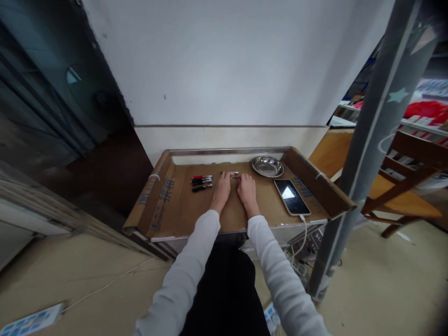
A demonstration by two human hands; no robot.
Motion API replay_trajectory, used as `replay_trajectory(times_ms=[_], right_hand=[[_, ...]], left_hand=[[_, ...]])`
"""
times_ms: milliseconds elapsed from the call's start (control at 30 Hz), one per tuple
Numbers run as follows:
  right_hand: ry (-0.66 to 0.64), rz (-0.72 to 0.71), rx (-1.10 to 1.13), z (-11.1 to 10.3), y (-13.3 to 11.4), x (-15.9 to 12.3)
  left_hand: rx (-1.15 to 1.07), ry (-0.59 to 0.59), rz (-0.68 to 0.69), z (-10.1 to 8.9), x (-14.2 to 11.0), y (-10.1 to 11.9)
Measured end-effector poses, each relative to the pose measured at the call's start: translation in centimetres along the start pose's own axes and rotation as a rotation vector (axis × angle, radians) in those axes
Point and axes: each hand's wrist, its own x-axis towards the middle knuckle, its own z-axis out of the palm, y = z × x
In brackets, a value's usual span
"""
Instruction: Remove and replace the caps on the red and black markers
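Note:
My left hand (222, 187) and my right hand (247, 188) rest close together over the middle of the cardboard-covered table (196, 210). Their fingers are curled, the fingertips meeting around something small and dark, mostly hidden and too small to name. Just beyond the fingertips lies a small piece with dark and silvery parts (235, 172), partly covered by the hands. Left of my left hand, a red pen (201, 177), a black pen (202, 181) and another black pen (202, 188) lie side by side, roughly crosswise.
A round metal dish (268, 166) stands at the back right. Before it lies a phone (292, 197) with a white charging cable (304, 235) running over the front edge. Cardboard flaps rise on both sides. A grey post (364, 140) and a wooden chair (402, 186) stand right.

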Motion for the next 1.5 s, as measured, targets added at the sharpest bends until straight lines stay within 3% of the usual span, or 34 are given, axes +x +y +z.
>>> replay_trajectory(times_ms=[167,833,1500], right_hand=[[0.028,0.039,-0.006,0.09,0.12,-0.01],[0.014,-0.063,0.112,0.35,0.45,0.15],[0.017,-0.069,0.137,0.07,0.31,0.10]], left_hand=[[0.004,0.013,0.006,0.03,-0.01,-0.09],[-0.150,0.076,0.062,-0.13,0.08,-0.38],[-0.155,-0.010,0.064,0.07,-0.01,-0.61]])
